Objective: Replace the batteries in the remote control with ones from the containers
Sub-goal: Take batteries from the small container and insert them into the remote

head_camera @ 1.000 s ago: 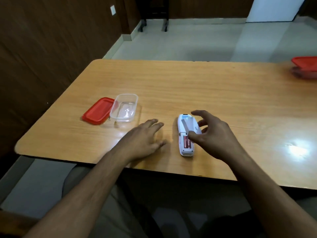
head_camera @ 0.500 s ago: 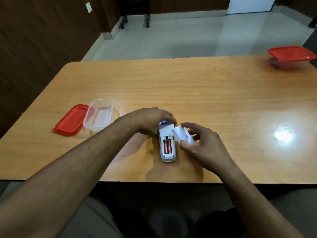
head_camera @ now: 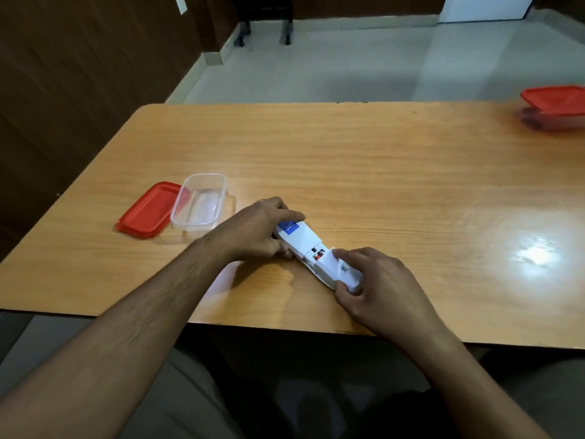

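Note:
The white remote control point(head_camera: 300, 239) lies face down on the wooden table point(head_camera: 364, 172), turned diagonally. My left hand point(head_camera: 259, 231) grips its far end, next to a blue label. My right hand point(head_camera: 376, 285) holds the white battery cover point(head_camera: 335, 267) over the near end of the remote. A small gap between cover and body shows a red battery point(head_camera: 317, 256) inside the compartment. An open clear container point(head_camera: 201, 202) stands left of the remote with nothing visible in it, and its red lid point(head_camera: 147, 210) lies beside it.
A second container with a red lid on point(head_camera: 555, 106) stands at the far right edge of the table. The table's near edge runs just below my hands. Beyond the table lie a tiled floor and dark wood walls.
My left hand has closed on the remote's far end and the remote has turned diagonal. My right hand has brought the battery cover from beside the remote onto the compartment, hiding most of the batteries.

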